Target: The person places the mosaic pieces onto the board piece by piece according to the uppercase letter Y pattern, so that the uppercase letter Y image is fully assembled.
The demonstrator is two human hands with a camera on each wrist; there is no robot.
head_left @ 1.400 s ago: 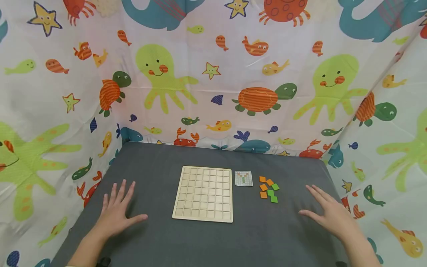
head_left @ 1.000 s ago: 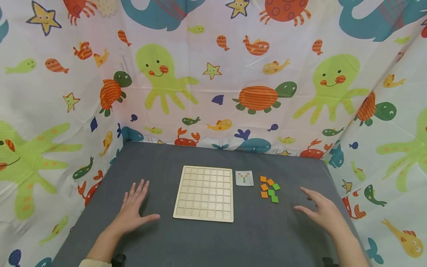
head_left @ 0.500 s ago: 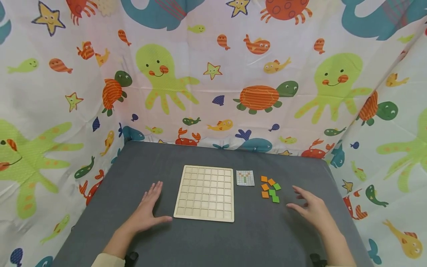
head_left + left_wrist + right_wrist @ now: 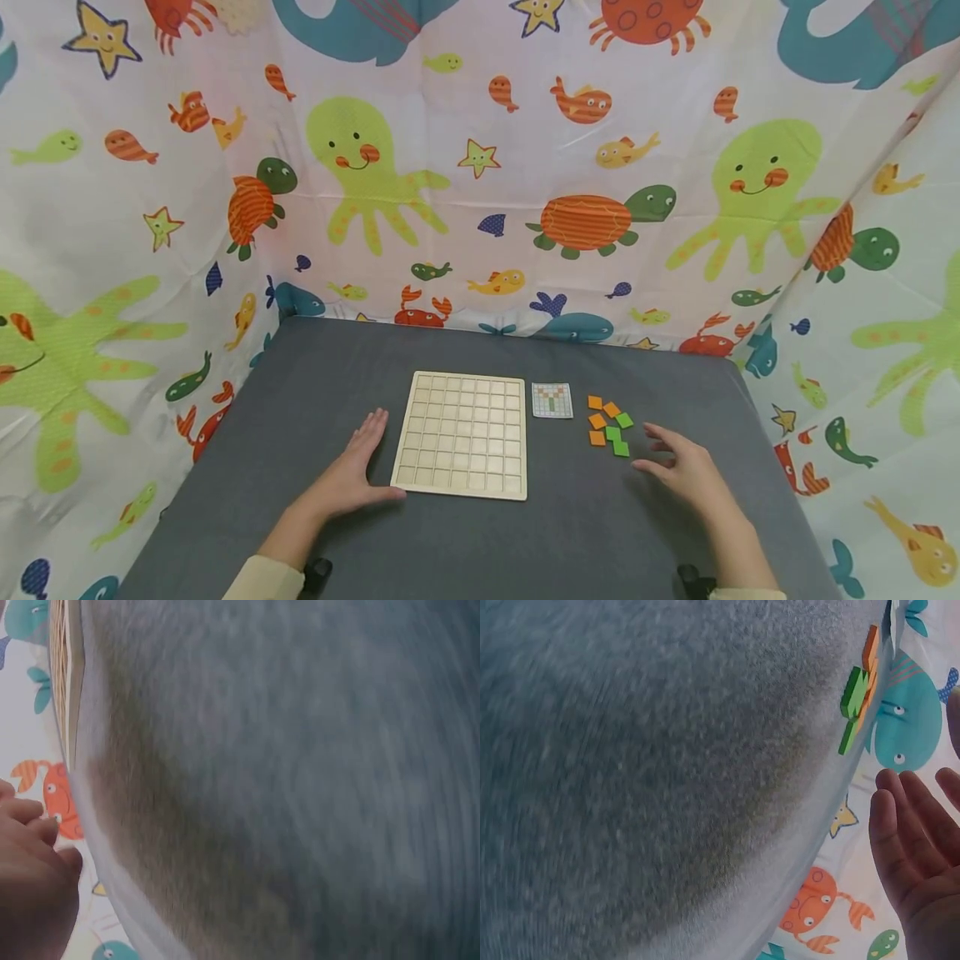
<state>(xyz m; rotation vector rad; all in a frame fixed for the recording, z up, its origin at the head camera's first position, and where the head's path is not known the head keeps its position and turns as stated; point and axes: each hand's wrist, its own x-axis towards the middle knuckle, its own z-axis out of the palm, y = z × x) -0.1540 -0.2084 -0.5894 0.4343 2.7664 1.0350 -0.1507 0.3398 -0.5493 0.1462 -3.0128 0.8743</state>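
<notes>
A pale wooden grid board (image 4: 461, 435) lies in the middle of the grey table in the head view. At its left edge is my left hand (image 4: 351, 477), fingers extended and thumb pointing to the board's near left corner; whether it touches the board I cannot tell. My right hand (image 4: 684, 468), fingers loosely bent and holding nothing, hovers just right of several small square tiles, orange (image 4: 596, 421) and green (image 4: 613, 433). Those green tiles (image 4: 853, 691) also show at the table's edge in the right wrist view. Between board and tiles lies a small printed pattern card (image 4: 552, 401).
The grey table (image 4: 450, 546) is enclosed at the back and sides by a white curtain (image 4: 420, 287) printed with sea animals. Cream sleeves (image 4: 264, 577) and dark wrist devices show at both forearms.
My left hand has moved right, up to the board's left side. My right hand has moved left toward the tiles, its fingers bending more. Board, card and tiles stay in place.
</notes>
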